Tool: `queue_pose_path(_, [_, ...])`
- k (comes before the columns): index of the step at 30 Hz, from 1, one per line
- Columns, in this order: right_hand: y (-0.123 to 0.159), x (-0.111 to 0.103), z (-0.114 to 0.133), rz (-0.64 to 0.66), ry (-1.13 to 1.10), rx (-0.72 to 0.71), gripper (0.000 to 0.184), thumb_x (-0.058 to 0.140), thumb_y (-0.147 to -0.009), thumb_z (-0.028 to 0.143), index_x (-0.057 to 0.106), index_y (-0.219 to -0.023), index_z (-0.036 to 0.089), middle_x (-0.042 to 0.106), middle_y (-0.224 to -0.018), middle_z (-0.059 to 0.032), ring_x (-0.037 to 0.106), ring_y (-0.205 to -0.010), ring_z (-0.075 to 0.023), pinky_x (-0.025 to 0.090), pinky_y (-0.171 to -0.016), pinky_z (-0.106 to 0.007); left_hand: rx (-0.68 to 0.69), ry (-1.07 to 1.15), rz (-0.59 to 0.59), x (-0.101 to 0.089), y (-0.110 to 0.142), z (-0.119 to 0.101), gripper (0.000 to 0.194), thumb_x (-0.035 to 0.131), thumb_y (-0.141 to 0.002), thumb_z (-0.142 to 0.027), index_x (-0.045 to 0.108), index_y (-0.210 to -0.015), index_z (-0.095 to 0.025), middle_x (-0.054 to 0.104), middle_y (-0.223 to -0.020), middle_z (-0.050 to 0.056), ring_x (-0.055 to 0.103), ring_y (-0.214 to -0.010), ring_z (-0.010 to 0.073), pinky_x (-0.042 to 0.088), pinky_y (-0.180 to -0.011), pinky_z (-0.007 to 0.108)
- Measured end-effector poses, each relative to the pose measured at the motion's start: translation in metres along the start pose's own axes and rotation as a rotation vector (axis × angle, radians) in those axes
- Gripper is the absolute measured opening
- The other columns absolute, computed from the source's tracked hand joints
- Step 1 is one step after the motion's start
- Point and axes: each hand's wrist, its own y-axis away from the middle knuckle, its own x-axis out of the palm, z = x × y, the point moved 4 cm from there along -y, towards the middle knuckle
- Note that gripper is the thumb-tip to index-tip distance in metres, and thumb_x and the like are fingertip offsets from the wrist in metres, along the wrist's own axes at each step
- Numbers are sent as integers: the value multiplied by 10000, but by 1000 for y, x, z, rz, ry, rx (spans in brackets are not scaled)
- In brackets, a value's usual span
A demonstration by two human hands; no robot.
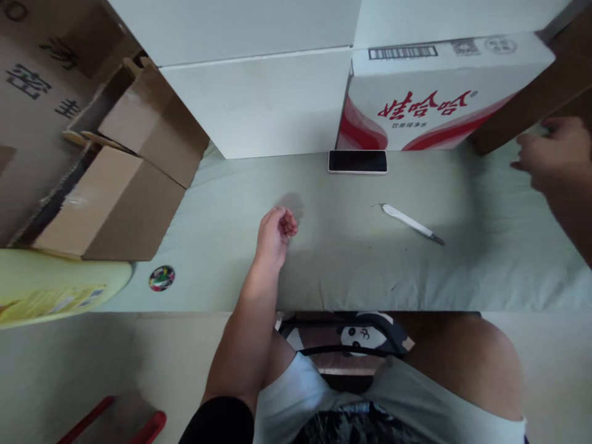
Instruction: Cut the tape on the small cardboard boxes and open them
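Note:
My left hand (277,233) rests on the pale green cloth (231,246), its fingers curled loosely inward with nothing visible in them. Far to the right, my right hand (557,148) is raised beside a brown cardboard surface (518,105). Its fingers look bent but are smeared, and whether they hold anything is unclear. Between the hands lies a slim white pen-like tool (409,222) with a dark grey tip and a fine thread at its other end. A phone (357,161) with a dark screen lies behind it.
A white carton with red lettering (425,111) stands at the back, next to plain white boxes (277,105). Open cardboard boxes (134,203), a yellow container (60,287) and a round colourful disc (161,278) are at left. Red bars (148,428) show below the table edge.

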Motion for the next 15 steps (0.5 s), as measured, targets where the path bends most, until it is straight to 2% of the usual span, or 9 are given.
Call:
queue_pose_path(2, [30, -9, 18, 22, 117, 17, 580, 716, -868, 110, 671, -1438, 11, 721, -1272, -395, 784, -1135, -436, 543, -720, -524, 2, 23, -1, -2, 2, -2, 232, 676, -877, -287, 584, -680, -204, 552, -549, -40, 522, -475, 79, 415, -493, 187])
queue_pose_path(4, [58, -14, 42, 65, 180, -36, 555, 708, -878, 114, 701, -1432, 98, 757, -1263, -326, 783, -1145, -361, 531, -770, -503, 13, 55, -5, -6, 6, -5, 238, 676, -880, -292, 569, -683, -211, 540, -547, -45, 511, -471, 86, 406, -494, 200])
queue_pose_path(7, [95, -8, 90, 164, 211, -166, 420, 717, -862, 94, 772, -1268, 185, 802, -1126, -195, 744, -955, -218, 507, -807, -460, 44, 109, 16, -14, 17, -11, 225, 622, -890, -263, 552, -682, -214, 531, -549, -45, 499, -478, 93, 389, -508, 211])
queue_pose_path(9, [122, 4, 131, 259, 185, -325, 325, 740, -834, 80, 776, -1128, 214, 781, -1033, -122, 634, -796, -147, 506, -842, -446, 66, 135, 42, -24, 25, -18, 222, 588, -893, -248, 550, -677, -211, 524, -550, -44, 486, -484, 92, 375, -516, 215])
queue_pose_path(11, [158, 20, 177, 359, 126, -537, 276, 744, -816, 78, 757, -1058, 210, 741, -1025, -106, 555, -750, -128, 515, -874, -439, 87, 160, 53, -38, 32, -26, 212, 576, -894, -234, 559, -684, -207, 527, -559, -43, 482, -497, 90, 380, -529, 215])
queue_pose_path(15, [252, 60, 268, 610, 1, -951, 286, 693, -810, 87, 752, -1074, 181, 674, -1000, -93, 604, -856, -177, 540, -953, -442, 138, 216, 8, -72, 40, -42, 222, 554, -910, -197, 562, -689, -197, 525, -579, -47, 481, -511, 80, 386, -550, 211])
